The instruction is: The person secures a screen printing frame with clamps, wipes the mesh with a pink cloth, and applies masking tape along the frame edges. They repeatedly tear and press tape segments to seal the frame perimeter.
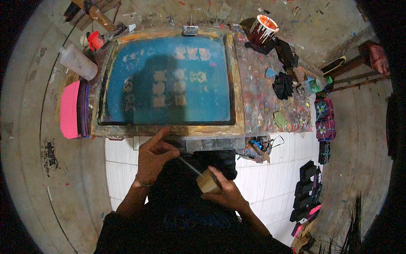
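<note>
A roll of tan packing tape [208,182] is gripped in my right hand [224,189], low in front of my body. From it a narrow strip of tape [190,165] stretches up and left to my left hand [157,153]. There the thumb and bent fingers pinch the strip's end, while the index finger points toward the near rail of a screen-printing frame [169,130]. The blue mesh [144,93] of this frame carries several pale bear-like shapes, and a dark shadow falls over its middle.
The frame lies on a paint-spattered table [262,106]. At its left are pink and dark sheets [72,110], a whitish bottle [79,63] and a red cup [96,40]. At the right stand a drip-covered paint bucket [263,31] and a crumpled black cloth [283,86]. Bundled pieces [325,122] line the wall.
</note>
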`<act>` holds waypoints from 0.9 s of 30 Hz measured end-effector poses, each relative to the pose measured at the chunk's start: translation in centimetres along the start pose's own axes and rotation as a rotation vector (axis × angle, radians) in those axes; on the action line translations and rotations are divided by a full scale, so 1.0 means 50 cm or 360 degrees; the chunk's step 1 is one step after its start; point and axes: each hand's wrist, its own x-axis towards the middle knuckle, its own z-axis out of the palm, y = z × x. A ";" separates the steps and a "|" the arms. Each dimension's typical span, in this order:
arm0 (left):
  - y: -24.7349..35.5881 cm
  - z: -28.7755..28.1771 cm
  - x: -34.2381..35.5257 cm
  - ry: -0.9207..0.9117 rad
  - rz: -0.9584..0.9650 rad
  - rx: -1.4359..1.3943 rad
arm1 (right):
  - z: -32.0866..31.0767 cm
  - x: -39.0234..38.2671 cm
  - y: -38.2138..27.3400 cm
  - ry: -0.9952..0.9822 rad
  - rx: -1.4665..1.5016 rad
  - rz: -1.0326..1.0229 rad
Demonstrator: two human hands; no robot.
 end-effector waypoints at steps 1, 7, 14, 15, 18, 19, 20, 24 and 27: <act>-0.002 -0.004 0.001 -0.0031 -0.0005 0.0138 | 0.003 0.001 0.001 -0.0018 0.0011 0.0044; -0.015 -0.038 -0.001 -0.0188 0.0088 0.0546 | 0.002 -0.002 0.001 0.0102 -0.0296 -0.0109; 0.028 -0.044 -0.033 -0.0148 0.0302 0.0753 | 0.009 0.003 0.046 0.0021 -0.0439 -0.0256; 0.042 -0.048 -0.039 -0.0146 0.0374 0.0817 | 0.009 -0.003 0.049 0.0008 -0.0445 -0.0158; 0.116 -0.079 -0.066 0.0008 0.0628 0.0805 | -0.018 0.001 0.014 -0.0017 -0.0382 0.0260; 0.132 -0.086 -0.071 0.0044 0.0708 0.0675 | -0.033 0.001 0.000 -0.0027 -0.0355 0.0413; 0.135 -0.096 -0.064 0.0078 0.0694 0.0647 | -0.035 0.001 0.016 -0.0059 -0.0425 0.0369; 0.145 -0.128 -0.023 0.0241 0.0518 0.0322 | -0.062 0.018 0.056 -0.0381 -0.0230 -0.0606; 0.152 -0.142 -0.023 0.0153 0.0501 0.0643 | -0.075 0.014 0.004 -0.0549 -0.0159 -0.0039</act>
